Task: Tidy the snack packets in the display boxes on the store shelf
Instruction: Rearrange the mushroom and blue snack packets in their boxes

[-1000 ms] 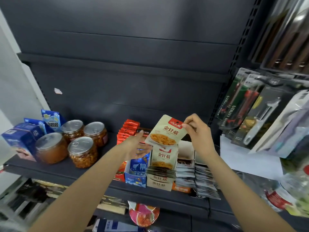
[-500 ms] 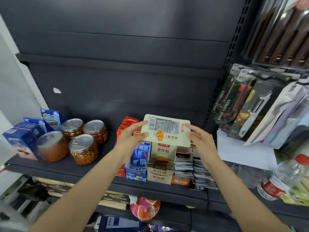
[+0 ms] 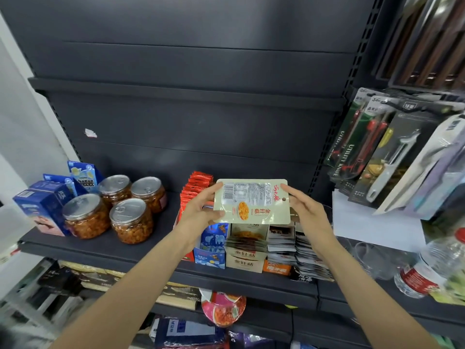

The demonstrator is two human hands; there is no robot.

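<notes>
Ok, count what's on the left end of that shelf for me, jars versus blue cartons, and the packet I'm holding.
Clear jars with silver lids: 4
Blue cartons: 3 visible
Cream snack packet, held between left hand and right hand: 1
Total: 8

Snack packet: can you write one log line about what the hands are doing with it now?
step: tidying | left hand: grips cream packet | right hand: holds its other end | packet: sideways, back showing, above beige display box

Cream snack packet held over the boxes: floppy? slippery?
The cream packet looks fairly flat and semi-stiff: held only at its ends by the left hand and right hand, it barely sags. Probably light. Its glossy film may be slippery.
</notes>
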